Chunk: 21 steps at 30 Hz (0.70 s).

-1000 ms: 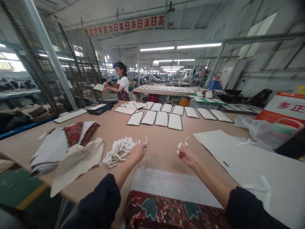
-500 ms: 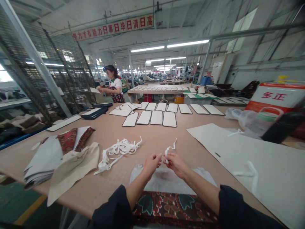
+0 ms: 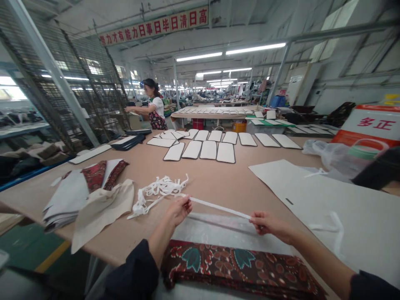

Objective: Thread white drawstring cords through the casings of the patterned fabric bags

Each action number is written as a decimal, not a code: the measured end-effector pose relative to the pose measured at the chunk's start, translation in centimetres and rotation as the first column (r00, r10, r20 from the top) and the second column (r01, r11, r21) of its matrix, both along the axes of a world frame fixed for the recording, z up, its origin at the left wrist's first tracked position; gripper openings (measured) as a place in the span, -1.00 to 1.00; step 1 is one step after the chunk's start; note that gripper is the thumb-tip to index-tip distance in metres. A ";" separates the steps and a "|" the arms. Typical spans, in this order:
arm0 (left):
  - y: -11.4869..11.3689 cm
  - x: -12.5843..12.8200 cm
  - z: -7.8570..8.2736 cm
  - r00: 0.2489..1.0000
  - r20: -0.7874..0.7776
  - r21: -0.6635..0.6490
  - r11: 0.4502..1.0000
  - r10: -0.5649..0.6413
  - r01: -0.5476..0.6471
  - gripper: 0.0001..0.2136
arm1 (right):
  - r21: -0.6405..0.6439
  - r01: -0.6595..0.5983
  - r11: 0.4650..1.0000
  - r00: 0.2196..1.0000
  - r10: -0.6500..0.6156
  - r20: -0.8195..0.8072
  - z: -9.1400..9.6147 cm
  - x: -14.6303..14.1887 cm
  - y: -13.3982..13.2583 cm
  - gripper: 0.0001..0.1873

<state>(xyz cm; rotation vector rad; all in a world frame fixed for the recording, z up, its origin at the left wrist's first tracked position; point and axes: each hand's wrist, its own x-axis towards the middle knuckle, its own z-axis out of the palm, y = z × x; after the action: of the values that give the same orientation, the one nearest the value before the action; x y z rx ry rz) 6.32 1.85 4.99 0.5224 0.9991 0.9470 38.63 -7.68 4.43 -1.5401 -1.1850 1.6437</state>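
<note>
- Head view, left: a cream cloth (image 3: 104,208) lies on the table (image 3: 209,177), just beside a tangle of white ties (image 3: 161,187).
- Next, the left hand (image 3: 178,210) pinches a white strip (image 3: 220,208).
- This stretches between both hands, beyond the patterned fabric (image 3: 225,264).
- The right hand (image 3: 265,223) grasps the other end, its exact finger hold hard to make out.
- Farther right lies a pale sheet (image 3: 312,204).

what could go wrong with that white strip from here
The white strip runs straight between the left hand and right hand, so it might slip free if either pinch loosens. The tangled heap of white strips lies close to the left hand, so ends could snag there.
</note>
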 end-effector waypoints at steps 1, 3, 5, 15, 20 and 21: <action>-0.2 -0.6 -0.6 0.999 -0.032 -0.008 1.000 0.013 -0.013 -0.94 | -0.002 0.013 1.000 0.999 -0.013 0.048 -0.6 0.8 -0.1 -0.69; -0.9 -1.5 -1.9 0.995 -0.094 -0.026 0.999 0.021 -0.024 -0.88 | -0.002 0.027 1.000 0.988 -0.026 0.150 -2.0 1.8 -0.3 -0.70; -1.7 -2.1 -3.1 0.981 -0.190 -0.023 0.999 0.034 -0.039 -0.86 | 0.005 0.029 1.000 0.957 -0.029 0.290 -3.7 2.1 -0.2 -0.73; -2.0 -4.2 -5.1 0.504 -0.864 0.248 0.880 0.012 0.405 -0.88 | 0.109 0.009 0.994 0.774 -0.075 0.629 -8.1 4.0 0.5 -0.79; -1.0 -3.4 -5.4 0.371 -0.927 0.254 0.822 0.057 0.510 -0.88 | 0.116 0.035 0.993 0.751 -0.103 0.652 -7.7 4.5 0.3 -0.78; -0.9 -3.3 -5.6 0.343 -0.936 0.255 0.821 0.077 0.511 -0.89 | 0.120 0.034 0.992 0.750 -0.105 0.653 -7.7 4.5 0.3 -0.78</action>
<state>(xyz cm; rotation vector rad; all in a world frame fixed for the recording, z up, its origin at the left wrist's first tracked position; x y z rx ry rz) 2.99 0.99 -0.60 1.8000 1.6246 0.5769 43.18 -7.36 -3.29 -2.1567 -1.5014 0.9661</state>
